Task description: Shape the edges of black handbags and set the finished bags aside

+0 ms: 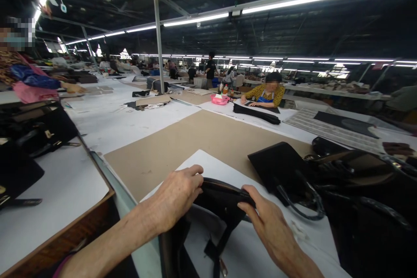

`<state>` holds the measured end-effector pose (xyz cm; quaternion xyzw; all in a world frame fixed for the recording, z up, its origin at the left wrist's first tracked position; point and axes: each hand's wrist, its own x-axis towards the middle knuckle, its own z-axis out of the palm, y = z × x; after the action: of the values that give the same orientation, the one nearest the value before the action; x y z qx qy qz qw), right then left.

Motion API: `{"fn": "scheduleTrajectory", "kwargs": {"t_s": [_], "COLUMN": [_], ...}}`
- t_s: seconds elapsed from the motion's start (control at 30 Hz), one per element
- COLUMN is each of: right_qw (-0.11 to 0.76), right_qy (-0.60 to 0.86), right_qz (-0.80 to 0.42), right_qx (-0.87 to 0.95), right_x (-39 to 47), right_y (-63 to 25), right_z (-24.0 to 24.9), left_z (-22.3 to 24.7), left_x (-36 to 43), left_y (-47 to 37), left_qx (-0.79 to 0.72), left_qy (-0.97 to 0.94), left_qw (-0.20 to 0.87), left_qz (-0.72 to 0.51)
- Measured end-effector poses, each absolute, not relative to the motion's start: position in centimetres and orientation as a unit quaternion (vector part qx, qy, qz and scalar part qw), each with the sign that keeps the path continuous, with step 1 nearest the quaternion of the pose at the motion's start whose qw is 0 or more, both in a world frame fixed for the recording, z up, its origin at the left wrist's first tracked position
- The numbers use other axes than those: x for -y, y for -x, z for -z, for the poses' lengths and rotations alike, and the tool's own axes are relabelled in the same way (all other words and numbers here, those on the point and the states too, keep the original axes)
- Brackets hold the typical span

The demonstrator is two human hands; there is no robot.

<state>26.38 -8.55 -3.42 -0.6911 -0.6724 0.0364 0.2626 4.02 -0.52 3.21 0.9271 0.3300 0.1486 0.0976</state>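
A black bag piece (221, 197) with a dark curved edge is held up over the white sheet at the front of the table. My left hand (182, 193) closes on the left end of its upper edge. At the right end of that edge, my right hand (263, 215) pinches it between thumb and fingers. Black straps (218, 247) hang below the piece, with a small metal part at the bottom. Part of the bag's dark body shows under my left wrist.
Black bags with handles (358, 191) are piled at the right, beside a black flap (276, 165). More black bags (35, 134) lie on the left table. Brown board (208, 130) spans the middle. Across the table, a person (267, 93) works near a pink basket (220, 99).
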Motion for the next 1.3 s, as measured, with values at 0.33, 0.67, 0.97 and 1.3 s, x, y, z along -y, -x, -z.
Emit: {"fn": "scheduleTrajectory", "kwargs": {"t_s": [0.33, 0.67, 0.97, 1.3], "right_qw": [0.360, 0.357, 0.328, 0.432], "right_qy": [0.587, 0.595, 0.576, 0.601], "right_qz": [0.029, 0.069, 0.101, -0.160], "right_qx": [0.725, 0.717, 0.742, 0.653], "right_x": [7.1, 5.5, 4.6, 3.9], "right_y": [-26.1, -26.3, -25.9, -25.5], "right_z": [3.4, 3.2, 3.0, 1.5], "left_z": [-2.9, -2.6, -2.7, -2.6], "left_x": [-0.7, -2.2, -2.5, -2.6], "left_y": [-4.0, -4.6, -5.4, -5.9], "left_qx": [-0.336, -0.360, -0.393, -0.430], "left_qy": [-0.909, -0.890, -0.877, -0.856], "left_qw": [0.151, 0.191, 0.196, 0.201], "left_qz": [-0.193, -0.202, -0.194, -0.204]}}
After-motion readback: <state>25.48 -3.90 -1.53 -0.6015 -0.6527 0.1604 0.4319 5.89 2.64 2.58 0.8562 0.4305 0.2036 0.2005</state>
